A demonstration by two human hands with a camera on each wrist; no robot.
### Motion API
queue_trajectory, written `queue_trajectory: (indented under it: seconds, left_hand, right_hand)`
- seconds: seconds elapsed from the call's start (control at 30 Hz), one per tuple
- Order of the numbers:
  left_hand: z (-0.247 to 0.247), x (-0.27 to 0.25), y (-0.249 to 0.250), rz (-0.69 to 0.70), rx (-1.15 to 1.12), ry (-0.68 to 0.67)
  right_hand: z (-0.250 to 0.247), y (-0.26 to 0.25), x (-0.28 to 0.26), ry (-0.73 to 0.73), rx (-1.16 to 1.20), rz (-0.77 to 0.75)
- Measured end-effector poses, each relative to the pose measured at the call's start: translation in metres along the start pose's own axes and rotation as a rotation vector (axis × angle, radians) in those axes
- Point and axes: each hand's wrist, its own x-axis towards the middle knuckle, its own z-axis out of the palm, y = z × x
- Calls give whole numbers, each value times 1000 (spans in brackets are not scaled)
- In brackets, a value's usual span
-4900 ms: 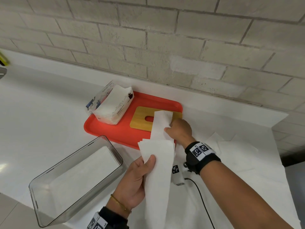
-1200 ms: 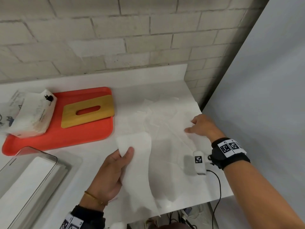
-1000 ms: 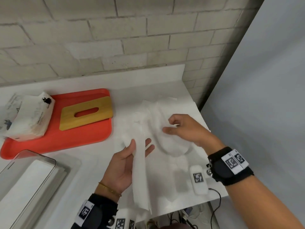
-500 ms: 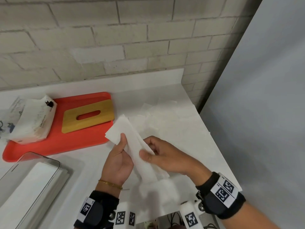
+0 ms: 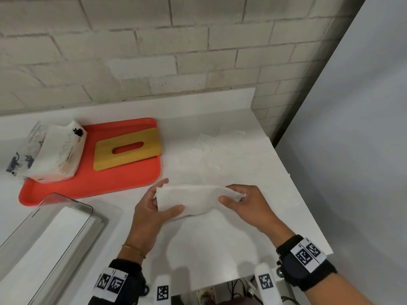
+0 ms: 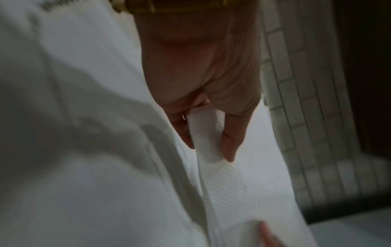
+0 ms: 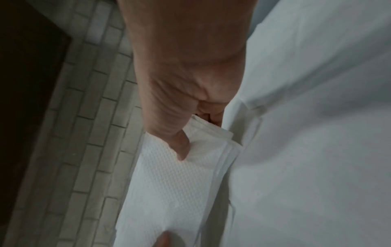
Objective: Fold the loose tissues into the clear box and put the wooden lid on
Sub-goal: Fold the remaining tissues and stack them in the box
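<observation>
A folded white tissue (image 5: 193, 200) is stretched level between both hands above the counter. My left hand (image 5: 161, 203) pinches its left end, thumb in front and fingers behind; the left wrist view shows the same tissue (image 6: 237, 180) in that hand (image 6: 208, 148). My right hand (image 5: 231, 198) pinches the right end, also seen as tissue (image 7: 169, 180) under the thumb of the right hand (image 7: 201, 138). Loose tissues (image 5: 218, 150) lie flat behind. The clear box (image 5: 66, 221) at lower left holds folded tissues. The wooden lid (image 5: 127, 148) with a slot lies on the red tray (image 5: 92, 183).
A soft tissue pack (image 5: 55, 155) with cat prints sits on the tray's left end. A brick wall (image 5: 154, 51) backs the counter. The counter edge (image 5: 308, 208) runs along the right, beside a grey panel (image 5: 352, 150).
The right hand left the loose pile and joined the left on one tissue. That tissue went from hanging upright in the left hand to stretched level between both hands.
</observation>
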Motion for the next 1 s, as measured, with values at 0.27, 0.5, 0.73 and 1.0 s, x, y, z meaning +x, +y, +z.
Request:
queue_trajectory:
  seconds: [0.27, 0.5, 0.73, 1.0]
  left_hand:
    - [-8, -5, -22, 74, 266, 48]
    - [6, -6, -21, 116, 190, 131]
    - [9, -8, -19, 85, 168, 185]
    - [-27, -19, -17, 126, 286, 246]
  right_hand:
    - [16, 20, 1, -129, 84, -98]
    - [23, 10, 7, -179, 85, -76]
    - [31, 6, 7, -139, 25, -29]
    - [48, 0, 6, -237, 2, -55]
